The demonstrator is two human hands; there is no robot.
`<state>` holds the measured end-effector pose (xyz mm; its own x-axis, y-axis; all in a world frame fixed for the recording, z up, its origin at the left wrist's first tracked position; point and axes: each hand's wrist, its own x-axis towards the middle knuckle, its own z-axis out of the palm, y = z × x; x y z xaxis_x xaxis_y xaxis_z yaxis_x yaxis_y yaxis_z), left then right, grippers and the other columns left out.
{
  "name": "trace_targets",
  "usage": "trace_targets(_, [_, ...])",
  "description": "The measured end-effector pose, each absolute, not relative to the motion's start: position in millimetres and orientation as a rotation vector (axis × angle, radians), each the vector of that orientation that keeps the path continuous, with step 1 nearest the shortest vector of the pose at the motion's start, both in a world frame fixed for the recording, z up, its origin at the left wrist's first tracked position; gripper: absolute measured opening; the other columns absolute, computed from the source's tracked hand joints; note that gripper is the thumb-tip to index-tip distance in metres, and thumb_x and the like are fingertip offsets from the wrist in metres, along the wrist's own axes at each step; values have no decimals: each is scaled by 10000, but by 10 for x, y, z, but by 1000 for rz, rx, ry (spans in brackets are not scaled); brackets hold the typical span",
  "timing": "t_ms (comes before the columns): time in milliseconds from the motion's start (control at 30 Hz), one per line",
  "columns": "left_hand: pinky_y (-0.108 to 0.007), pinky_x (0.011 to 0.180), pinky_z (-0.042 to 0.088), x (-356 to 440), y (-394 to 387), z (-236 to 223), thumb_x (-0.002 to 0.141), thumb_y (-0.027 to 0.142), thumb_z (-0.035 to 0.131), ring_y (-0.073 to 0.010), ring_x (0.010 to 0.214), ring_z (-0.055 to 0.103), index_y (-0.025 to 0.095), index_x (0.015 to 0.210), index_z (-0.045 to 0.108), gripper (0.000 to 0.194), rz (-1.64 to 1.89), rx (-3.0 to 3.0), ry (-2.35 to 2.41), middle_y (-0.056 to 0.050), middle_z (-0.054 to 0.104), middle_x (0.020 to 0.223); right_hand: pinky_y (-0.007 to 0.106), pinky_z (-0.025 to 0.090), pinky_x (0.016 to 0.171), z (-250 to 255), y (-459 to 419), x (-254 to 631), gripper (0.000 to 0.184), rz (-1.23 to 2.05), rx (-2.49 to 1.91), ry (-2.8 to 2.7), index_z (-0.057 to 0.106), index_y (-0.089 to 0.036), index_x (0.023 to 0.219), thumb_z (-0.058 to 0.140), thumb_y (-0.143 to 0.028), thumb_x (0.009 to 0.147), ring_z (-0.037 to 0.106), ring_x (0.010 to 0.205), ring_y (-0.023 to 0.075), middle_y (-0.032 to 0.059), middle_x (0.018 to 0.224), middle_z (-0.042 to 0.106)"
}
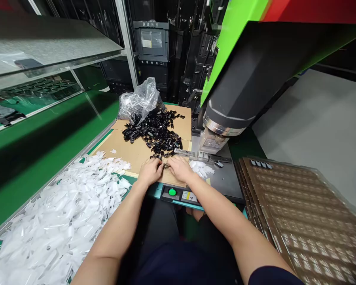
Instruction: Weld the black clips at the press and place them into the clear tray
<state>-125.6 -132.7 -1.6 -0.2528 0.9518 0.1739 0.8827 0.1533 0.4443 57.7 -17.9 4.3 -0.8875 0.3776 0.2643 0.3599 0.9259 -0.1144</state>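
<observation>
My left hand and my right hand meet at the near edge of a pile of small black plastic parts on a cardboard sheet. Fingers of both hands are bent and closed around small black pieces. A small black plastic part shows between the thumbs, partly covered by the fingers. Just right of my right hand is a metal fixture, with small light-coloured pieces seated along it. White film scraps lie in front of that fixture.
A machine head hangs over the fixture at right. Below my hands is a green button. White film pieces heap up at left; a clear plastic bag lies behind the black pile. Stacked brown trays stand at right.
</observation>
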Motion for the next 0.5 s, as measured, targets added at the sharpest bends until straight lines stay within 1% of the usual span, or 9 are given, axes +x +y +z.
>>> trace_targets(67, [-484,1027,524,-1283,-1342,-31,1041,378,591,-312,1124,678,243,1169,690,211,774,1823,2209,-107,746,1149,404,433,971,15,-185,599,88,98,-571,-2785,673,-207,1106,609,-212,1046,548,1083,271,95,1108,703])
trace_targets(167, [-463,1034,546,-1350,-1385,-70,995,371,666,-292,1143,688,254,1249,676,280,842,1886,2075,-95,747,1210,431,444,993,3,-230,676,126,120,-596,-2692,674,-208,1147,620,-205,1033,567,1120,284,104,1153,708])
trace_targets(267, [-479,1071,540,-1387,-1419,-126,993,303,642,-293,1181,684,263,1188,711,211,842,1973,2021,-84,757,1221,448,463,1021,17,-285,887,178,218,-631,-2555,690,-220,1173,594,-179,1029,588,1129,284,100,1164,720])
trace_targets(333, [-477,1059,551,-1360,-1414,-149,997,265,610,-289,1156,695,260,1140,736,191,875,1975,2016,-79,772,1191,443,489,1011,19,-291,1114,210,295,-685,-2446,705,-224,1178,561,-175,1033,604,1104,282,96,1148,731])
trace_targets(433, [-446,1031,574,-1199,-1324,-110,1009,299,614,-269,1116,714,266,1149,757,203,996,1913,2011,-64,786,1166,445,514,1013,-3,-222,1519,281,352,-825,-2243,723,-218,1210,522,-169,1020,628,1107,285,100,1172,744])
trace_targets(500, [-428,1063,567,-997,-1192,-29,1019,319,619,-255,1145,711,274,1169,763,213,1071,1908,2005,-53,787,1200,456,512,1040,-26,-127,1761,326,329,-957,-2102,735,-214,1232,495,-175,1015,640,1130,292,108,1200,748])
